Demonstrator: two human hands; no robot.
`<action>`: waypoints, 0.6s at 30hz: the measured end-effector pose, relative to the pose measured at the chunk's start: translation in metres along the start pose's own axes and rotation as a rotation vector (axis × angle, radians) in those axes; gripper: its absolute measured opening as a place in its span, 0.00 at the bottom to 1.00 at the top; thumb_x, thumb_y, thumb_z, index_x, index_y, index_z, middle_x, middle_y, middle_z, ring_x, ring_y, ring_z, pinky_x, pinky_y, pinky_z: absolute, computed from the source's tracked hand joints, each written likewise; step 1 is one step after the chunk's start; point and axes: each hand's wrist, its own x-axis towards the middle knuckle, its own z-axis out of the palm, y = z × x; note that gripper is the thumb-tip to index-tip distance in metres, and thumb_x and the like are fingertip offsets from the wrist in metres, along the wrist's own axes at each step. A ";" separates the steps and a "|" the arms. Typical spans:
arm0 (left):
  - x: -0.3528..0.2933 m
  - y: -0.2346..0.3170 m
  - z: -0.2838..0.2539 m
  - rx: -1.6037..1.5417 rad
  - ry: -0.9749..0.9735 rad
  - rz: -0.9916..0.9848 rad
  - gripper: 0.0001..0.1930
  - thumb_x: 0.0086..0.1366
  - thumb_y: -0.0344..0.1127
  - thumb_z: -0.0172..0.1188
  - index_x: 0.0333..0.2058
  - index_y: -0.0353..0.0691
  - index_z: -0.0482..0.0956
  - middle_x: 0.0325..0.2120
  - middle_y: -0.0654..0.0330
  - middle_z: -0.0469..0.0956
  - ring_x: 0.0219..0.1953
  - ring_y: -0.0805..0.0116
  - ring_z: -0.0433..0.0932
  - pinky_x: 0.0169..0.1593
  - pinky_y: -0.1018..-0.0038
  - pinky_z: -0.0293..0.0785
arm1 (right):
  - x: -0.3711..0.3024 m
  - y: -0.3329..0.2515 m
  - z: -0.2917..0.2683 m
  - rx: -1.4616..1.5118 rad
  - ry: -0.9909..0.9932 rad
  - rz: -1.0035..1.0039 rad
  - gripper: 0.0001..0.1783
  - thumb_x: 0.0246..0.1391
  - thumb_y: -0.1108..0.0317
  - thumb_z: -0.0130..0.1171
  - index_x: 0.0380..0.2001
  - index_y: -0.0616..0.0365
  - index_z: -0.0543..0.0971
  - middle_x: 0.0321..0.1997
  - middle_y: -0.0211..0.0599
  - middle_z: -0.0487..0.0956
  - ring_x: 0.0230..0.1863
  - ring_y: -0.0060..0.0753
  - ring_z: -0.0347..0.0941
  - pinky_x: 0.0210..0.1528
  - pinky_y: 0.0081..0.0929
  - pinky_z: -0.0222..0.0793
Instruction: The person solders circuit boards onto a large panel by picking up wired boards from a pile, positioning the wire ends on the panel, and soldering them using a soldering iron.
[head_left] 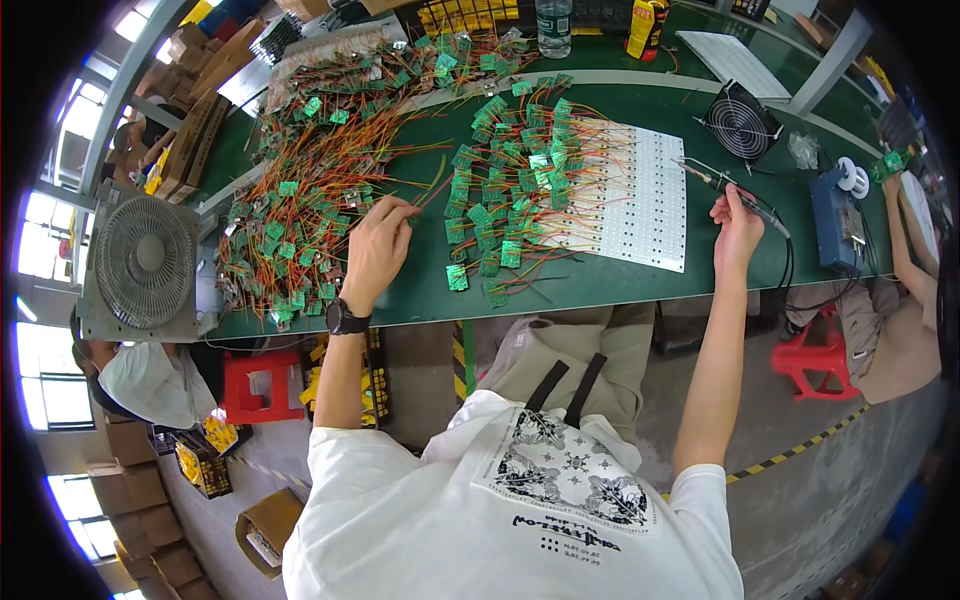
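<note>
At the far left, a grey box fan [146, 255] is seen next to a heap of wired green circuit boards [275, 230] on the green surface [425, 292]. The left hand [378, 245] is held at the heap's right side, fingers curled; whether a wire is pinched cannot be told. Further right, more green boards [511, 252] are clustered, their wires spread over a white panel [650, 205]. Near its right edge, a soldering iron [765, 211] is gripped by the right hand [738, 230], left of a blue box [832, 222].
</note>
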 end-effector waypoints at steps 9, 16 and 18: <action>0.006 0.006 0.005 0.179 0.186 -0.064 0.06 0.61 0.27 0.59 0.37 0.36 0.79 0.38 0.59 0.78 0.32 0.56 0.80 0.33 0.66 0.75 | 0.000 0.002 0.000 0.009 0.003 0.013 0.08 0.57 0.69 0.64 0.35 0.64 0.79 0.23 0.32 0.77 0.21 0.23 0.71 0.24 0.19 0.59; 0.014 -0.005 0.018 0.008 0.465 0.004 0.10 0.60 0.23 0.63 0.41 0.35 0.79 0.34 0.58 0.79 0.32 0.62 0.80 0.37 0.72 0.75 | 0.001 0.000 -0.003 0.002 0.006 0.013 0.08 0.57 0.69 0.64 0.36 0.62 0.79 0.24 0.31 0.77 0.21 0.22 0.71 0.24 0.18 0.59; 0.021 -0.002 0.025 -0.066 0.514 -0.022 0.12 0.61 0.22 0.63 0.44 0.34 0.78 0.33 0.59 0.79 0.33 0.65 0.80 0.38 0.74 0.74 | 0.001 -0.002 -0.001 0.005 0.008 0.015 0.08 0.57 0.69 0.63 0.36 0.62 0.79 0.24 0.31 0.77 0.21 0.22 0.71 0.24 0.18 0.59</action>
